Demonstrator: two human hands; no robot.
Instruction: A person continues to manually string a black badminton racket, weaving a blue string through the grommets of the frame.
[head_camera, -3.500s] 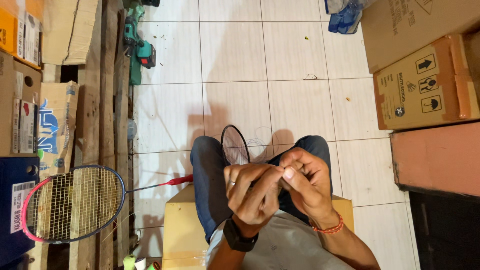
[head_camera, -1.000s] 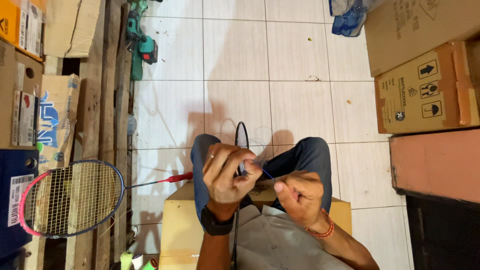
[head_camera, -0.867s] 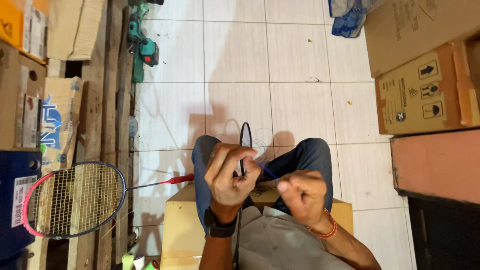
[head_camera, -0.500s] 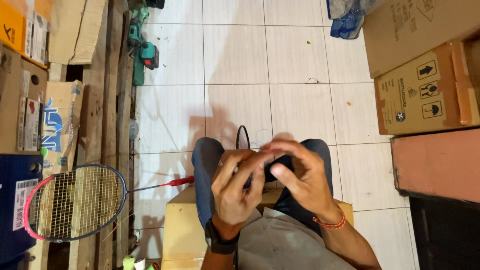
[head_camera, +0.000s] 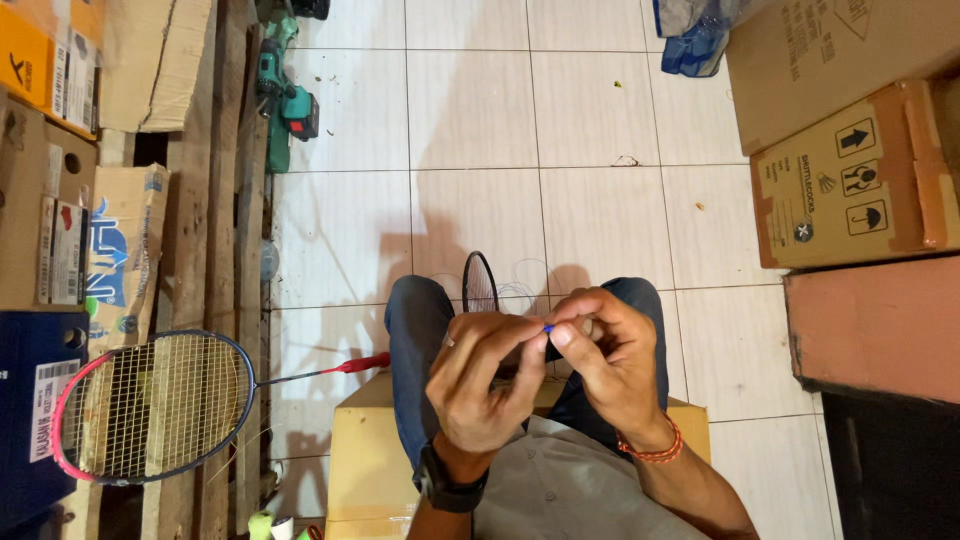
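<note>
Both hands meet over the lap: the left hand (head_camera: 480, 385) is curled, its fingertips pinching a small blue piece (head_camera: 548, 328), and the right hand (head_camera: 610, 360) closes its thumb and forefinger on the same piece. It looks like a string end, though it is too small to be sure. Behind the hands, a dark racket frame (head_camera: 480, 282) stands between the knees. Another racket (head_camera: 150, 408) leans against the wooden pallet (head_camera: 225, 200) well to the left
</note>
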